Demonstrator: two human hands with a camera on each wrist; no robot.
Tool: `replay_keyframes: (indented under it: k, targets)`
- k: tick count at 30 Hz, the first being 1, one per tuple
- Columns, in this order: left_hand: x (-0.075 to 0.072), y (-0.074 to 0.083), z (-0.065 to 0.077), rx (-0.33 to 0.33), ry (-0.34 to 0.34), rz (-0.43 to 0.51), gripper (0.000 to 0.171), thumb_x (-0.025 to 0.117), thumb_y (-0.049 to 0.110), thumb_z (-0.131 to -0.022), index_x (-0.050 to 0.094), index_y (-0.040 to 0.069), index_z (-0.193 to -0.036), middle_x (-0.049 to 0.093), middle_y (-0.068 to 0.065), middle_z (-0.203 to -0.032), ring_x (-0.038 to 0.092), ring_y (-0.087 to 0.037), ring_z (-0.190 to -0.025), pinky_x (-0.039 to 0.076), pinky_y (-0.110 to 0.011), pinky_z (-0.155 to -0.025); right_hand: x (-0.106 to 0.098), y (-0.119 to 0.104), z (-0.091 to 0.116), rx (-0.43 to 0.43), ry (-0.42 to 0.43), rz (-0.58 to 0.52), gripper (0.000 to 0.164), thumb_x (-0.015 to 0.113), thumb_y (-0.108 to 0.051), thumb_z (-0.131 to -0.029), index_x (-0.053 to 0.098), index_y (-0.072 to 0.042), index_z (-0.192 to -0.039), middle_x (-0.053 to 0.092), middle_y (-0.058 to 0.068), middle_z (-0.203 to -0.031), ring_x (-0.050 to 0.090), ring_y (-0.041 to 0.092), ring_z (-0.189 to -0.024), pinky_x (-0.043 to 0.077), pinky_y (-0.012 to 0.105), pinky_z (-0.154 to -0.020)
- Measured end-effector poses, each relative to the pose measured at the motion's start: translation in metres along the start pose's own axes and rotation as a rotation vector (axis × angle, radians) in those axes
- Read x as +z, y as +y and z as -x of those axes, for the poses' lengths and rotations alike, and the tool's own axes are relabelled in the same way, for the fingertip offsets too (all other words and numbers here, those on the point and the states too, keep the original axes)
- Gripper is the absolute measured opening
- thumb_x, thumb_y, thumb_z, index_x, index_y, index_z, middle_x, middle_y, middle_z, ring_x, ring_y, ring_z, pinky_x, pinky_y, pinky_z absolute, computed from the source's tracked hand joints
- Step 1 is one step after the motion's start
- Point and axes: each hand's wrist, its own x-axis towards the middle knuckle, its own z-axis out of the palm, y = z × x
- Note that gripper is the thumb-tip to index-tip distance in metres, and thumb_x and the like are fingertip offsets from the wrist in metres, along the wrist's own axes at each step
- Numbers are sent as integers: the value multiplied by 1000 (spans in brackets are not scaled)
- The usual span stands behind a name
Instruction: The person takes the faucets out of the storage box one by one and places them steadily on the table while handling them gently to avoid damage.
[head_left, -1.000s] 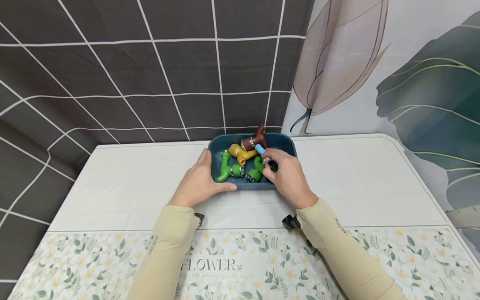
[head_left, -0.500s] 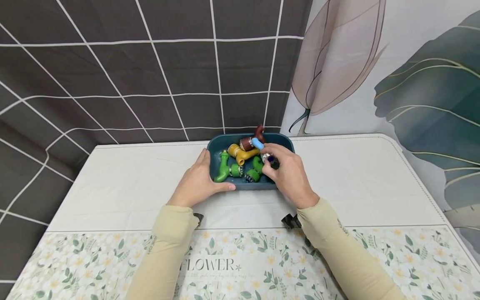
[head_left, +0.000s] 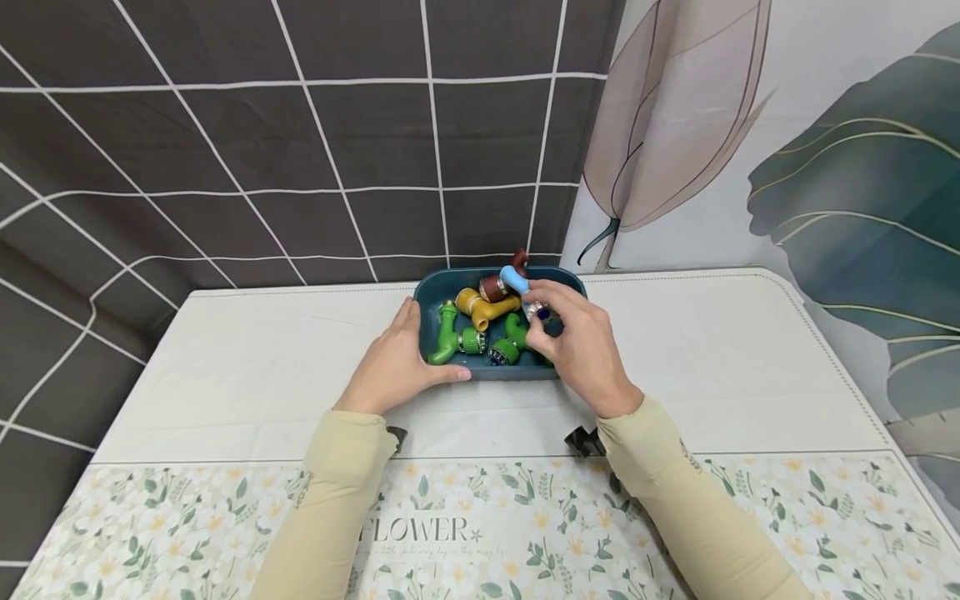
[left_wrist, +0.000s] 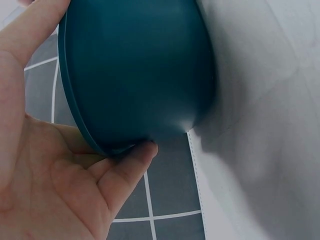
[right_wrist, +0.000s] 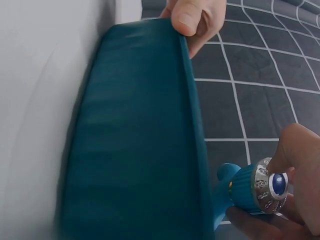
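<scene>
A dark teal plastic bin (head_left: pixel 510 374) stands on the table against the tiled backdrop. My left hand (head_left: pixel 386 362) grips its left end, fingers at the side and thumb along the front rim. Between thumb and fingers, my right hand (head_left: pixel 585 354) holds a blue water tap (head_left: pixel 513 282) over the bin's right part. The right wrist view shows the tap's ribbed knob (right_wrist: pixel 243 188), a silver ring and a dark blue cap. Inside the bin lie a green tap (head_left: pixel 447 333), another green tap (head_left: pixel 506 350), a yellow tap (head_left: pixel 491 311) and a dark red tap (head_left: pixel 493 288).
The white tabletop (head_left: pixel 285 350) extends on both sides of the bin, with a floral cloth band (head_left: pixel 187 525) at the front. A dark gridded backdrop (head_left: pixel 360 167) rises right behind the bin. To the right hangs a leaf-patterned curtain (head_left: pixel 697 167).
My right hand has lifted the blue tap a little, so its spout shows farther back and left, over the dark red tap. The left hand keeps its place on the bin.
</scene>
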Motion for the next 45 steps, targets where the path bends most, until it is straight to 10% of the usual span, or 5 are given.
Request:
replay_keyframes:
  k: [23, 30, 45]
  targets:
    - [-1, 0, 0, 3, -11, -2, 132, 81, 66, -72, 12, -9, -156, 9, -22, -166, 24, -39, -149, 31, -52, -116, -22, 9, -7, -5, 77, 44, 28, 67, 8, -84, 73, 1, -110, 68, 13, -125, 70, 27, -96, 25, 16, -49]
    - [-1, 0, 0, -1, -15, 0, 132, 81, 66, -72, 13, -10, -156, 9, -22, -166, 24, -39, -149, 30, -52, -116, -29, 13, -8, 19, 97, 50, 28, 66, 9, -83, 73, 1, -109, 69, 13, -123, 70, 26, -91, 58, 39, -72]
    - [-1, 0, 0, -7, -22, -2, 131, 79, 67, -73, 12, -9, -157, 8, -22, -166, 21, -38, -150, 30, -50, -117, -41, 20, -11, 89, 105, 114, 28, 65, 8, -82, 74, 0, -107, 70, 13, -120, 70, 28, -88, 58, 47, -77]
